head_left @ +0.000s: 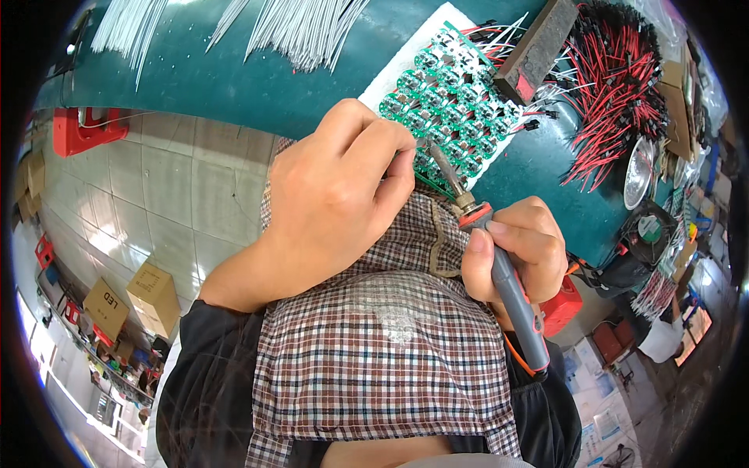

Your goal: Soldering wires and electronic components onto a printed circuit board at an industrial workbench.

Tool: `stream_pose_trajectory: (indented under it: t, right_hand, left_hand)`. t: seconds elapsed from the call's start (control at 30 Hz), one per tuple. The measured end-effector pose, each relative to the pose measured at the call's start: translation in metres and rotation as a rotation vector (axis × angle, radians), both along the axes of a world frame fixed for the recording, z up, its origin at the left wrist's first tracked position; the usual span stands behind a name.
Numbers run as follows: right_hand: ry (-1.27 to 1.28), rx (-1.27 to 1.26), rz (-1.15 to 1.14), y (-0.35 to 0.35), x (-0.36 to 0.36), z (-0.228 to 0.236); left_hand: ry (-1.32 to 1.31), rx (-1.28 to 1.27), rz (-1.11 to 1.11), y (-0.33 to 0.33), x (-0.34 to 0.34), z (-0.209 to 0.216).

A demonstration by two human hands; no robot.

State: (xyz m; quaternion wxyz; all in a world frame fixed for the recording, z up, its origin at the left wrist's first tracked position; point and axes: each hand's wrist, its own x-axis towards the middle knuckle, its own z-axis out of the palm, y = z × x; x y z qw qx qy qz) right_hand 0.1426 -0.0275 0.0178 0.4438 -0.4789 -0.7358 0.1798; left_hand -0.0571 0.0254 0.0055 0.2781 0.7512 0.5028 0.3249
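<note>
My right hand point(521, 253) is wrapped round the grey handle of a soldering iron point(511, 292), whose metal tip points up and left onto a panel of small green circuit boards point(460, 101). The panel lies on a white foam sheet point(449, 17) at the near edge of the table. Over the panel's left near edge, my left hand point(343, 175) is closed with thumb and forefinger pinched together. What it pinches, if anything, is hidden by the fingers.
A dark metal bar point(538, 51) rests on the sheet's right side. Bundles of red and black wires point(620, 86) with connectors lie to the right, beside a metal dish point(638, 173). White wires point(300, 31) are spread on the green table point(195, 86). Cardboard boxes point(154, 299) stand on the floor.
</note>
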Motion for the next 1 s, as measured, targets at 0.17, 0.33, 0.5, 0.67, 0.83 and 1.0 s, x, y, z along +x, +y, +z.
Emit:
stream_pose_trajectory:
  t: [0.17, 0.33, 0.5, 0.67, 0.83, 1.0]
  right_hand:
    - [-0.011, 0.012, -0.013, -0.002, -0.002, -0.001]
    - [-0.018, 0.004, -0.017, -0.003, 0.0, 0.0]
    - [-0.03, -0.004, -0.006, -0.012, 0.003, 0.005]
    - [-0.002, -0.006, 0.046, -0.013, -0.002, 0.002]
    - [-0.001, 0.016, 0.02, -0.014, -0.009, -0.004]
    - [-0.017, 0.02, 0.019, -0.016, -0.011, -0.004]
  left_hand:
    - [-0.005, 0.006, -0.033, -0.001, -0.001, -0.003]
    - [-0.014, 0.024, -0.036, -0.004, 0.0, -0.004]
    - [-0.027, -0.004, -0.043, -0.009, -0.01, -0.001]
    - [-0.003, -0.017, -0.043, -0.014, -0.016, 0.002]
    - [-0.004, -0.02, -0.036, -0.015, -0.016, 0.0]
    - [0.038, -0.028, -0.023, -0.018, -0.015, -0.001]
